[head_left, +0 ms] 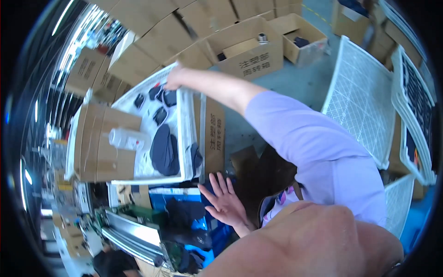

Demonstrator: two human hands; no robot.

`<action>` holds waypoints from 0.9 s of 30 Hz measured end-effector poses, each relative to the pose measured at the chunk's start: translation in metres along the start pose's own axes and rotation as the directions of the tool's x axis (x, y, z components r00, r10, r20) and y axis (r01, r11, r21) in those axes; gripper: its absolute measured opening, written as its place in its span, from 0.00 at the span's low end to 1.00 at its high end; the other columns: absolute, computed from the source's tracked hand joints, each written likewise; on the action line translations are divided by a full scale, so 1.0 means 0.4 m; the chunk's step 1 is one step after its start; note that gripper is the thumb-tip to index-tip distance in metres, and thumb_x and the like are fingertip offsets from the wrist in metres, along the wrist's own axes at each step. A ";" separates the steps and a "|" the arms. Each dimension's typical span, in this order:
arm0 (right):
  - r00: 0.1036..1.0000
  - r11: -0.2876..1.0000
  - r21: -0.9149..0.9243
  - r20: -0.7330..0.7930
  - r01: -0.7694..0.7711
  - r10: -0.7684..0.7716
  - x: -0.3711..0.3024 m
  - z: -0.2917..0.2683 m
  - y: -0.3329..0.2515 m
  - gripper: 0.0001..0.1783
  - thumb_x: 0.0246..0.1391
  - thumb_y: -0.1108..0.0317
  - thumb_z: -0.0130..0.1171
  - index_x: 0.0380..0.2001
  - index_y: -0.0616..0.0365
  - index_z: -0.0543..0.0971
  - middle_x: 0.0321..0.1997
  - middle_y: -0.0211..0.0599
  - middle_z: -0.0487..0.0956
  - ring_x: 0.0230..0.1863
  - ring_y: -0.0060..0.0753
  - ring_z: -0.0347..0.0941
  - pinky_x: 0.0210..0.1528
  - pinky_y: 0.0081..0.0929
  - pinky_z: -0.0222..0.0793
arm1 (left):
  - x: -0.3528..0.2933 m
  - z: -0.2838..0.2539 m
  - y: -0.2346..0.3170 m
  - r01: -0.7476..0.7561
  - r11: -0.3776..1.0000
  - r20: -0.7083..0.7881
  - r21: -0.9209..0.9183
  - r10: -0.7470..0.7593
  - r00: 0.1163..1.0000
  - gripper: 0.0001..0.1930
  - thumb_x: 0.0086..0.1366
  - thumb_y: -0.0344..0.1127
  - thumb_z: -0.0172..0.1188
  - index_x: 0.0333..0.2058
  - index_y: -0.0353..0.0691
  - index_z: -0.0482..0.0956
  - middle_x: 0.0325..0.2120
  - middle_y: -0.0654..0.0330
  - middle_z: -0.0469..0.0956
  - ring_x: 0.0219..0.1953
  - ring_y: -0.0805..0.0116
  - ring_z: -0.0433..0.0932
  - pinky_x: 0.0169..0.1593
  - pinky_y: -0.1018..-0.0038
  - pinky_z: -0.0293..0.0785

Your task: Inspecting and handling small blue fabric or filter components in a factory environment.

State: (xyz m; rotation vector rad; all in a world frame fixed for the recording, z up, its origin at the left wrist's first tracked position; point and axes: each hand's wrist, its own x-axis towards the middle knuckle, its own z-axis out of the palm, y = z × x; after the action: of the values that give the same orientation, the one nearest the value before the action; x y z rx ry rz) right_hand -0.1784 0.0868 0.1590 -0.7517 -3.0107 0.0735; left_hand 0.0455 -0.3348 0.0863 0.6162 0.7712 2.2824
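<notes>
— What lies in the white mesh tray?
— Dark, soft, rounded pieces. The right hand touches them at the far end; its fingers are hidden, grip unclear.
— The left hand?
— Fingers spread wide, holding nothing, just below the tray.

A white mesh tray carries dark fabric pieces mid-tray, a white bottle and folded cardboard at its left edge

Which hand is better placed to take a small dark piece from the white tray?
Probably the left: the left hand is at the far end of the white tray beside the small dark pieces, while the right hand is spread open below its near edge.
</notes>
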 end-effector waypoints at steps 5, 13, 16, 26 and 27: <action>0.999 0.994 -0.109 0.040 0.028 -0.023 -0.063 -0.056 0.063 0.34 0.63 0.40 0.35 0.47 0.51 0.83 0.49 0.40 0.81 0.57 0.47 0.71 0.70 0.67 0.37 | 0.014 0.012 -0.017 0.048 0.998 0.051 -0.028 -0.046 0.998 0.34 0.73 0.61 0.29 0.71 0.56 0.42 0.68 0.45 0.53 0.71 0.48 0.49 0.70 0.57 0.48; 0.999 0.997 -0.056 0.011 0.045 -0.045 -0.070 -0.049 0.041 0.33 0.63 0.40 0.37 0.48 0.52 0.82 0.50 0.41 0.81 0.60 0.47 0.68 0.70 0.66 0.35 | 0.003 0.007 -0.016 0.065 0.997 -0.019 -0.029 -0.066 0.998 0.33 0.73 0.61 0.27 0.71 0.55 0.42 0.68 0.45 0.54 0.71 0.48 0.50 0.70 0.58 0.49; 1.000 1.000 -0.017 0.026 0.015 -0.015 -0.064 -0.041 0.040 0.34 0.63 0.39 0.37 0.49 0.52 0.82 0.52 0.42 0.80 0.61 0.47 0.67 0.70 0.66 0.35 | 0.005 0.006 -0.020 0.070 0.997 -0.029 -0.031 -0.071 0.997 0.33 0.73 0.61 0.27 0.71 0.55 0.42 0.68 0.45 0.54 0.71 0.49 0.49 0.70 0.58 0.49; 0.991 0.998 0.001 0.119 -0.055 0.055 -0.043 -0.040 0.034 0.36 0.63 0.36 0.35 0.52 0.53 0.80 0.57 0.43 0.77 0.64 0.47 0.65 0.70 0.66 0.32 | 0.023 0.020 -0.025 0.071 0.997 -0.016 -0.027 -0.072 0.997 0.33 0.73 0.61 0.27 0.71 0.55 0.42 0.68 0.46 0.53 0.71 0.49 0.50 0.70 0.58 0.50; 0.994 0.999 -0.020 0.105 -0.040 0.042 -0.046 -0.042 0.036 0.36 0.63 0.37 0.35 0.51 0.54 0.81 0.53 0.43 0.79 0.59 0.49 0.70 0.71 0.65 0.31 | 0.022 0.020 -0.025 0.070 0.997 -0.005 -0.015 -0.070 0.998 0.33 0.73 0.61 0.27 0.71 0.55 0.42 0.68 0.46 0.53 0.71 0.49 0.50 0.70 0.58 0.50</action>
State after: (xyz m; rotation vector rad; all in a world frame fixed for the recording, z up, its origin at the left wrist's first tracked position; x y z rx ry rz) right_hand -0.1547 0.0915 0.1744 -0.8368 -3.0990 0.0902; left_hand 0.0486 -0.3194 0.0873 0.5676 0.7657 2.2244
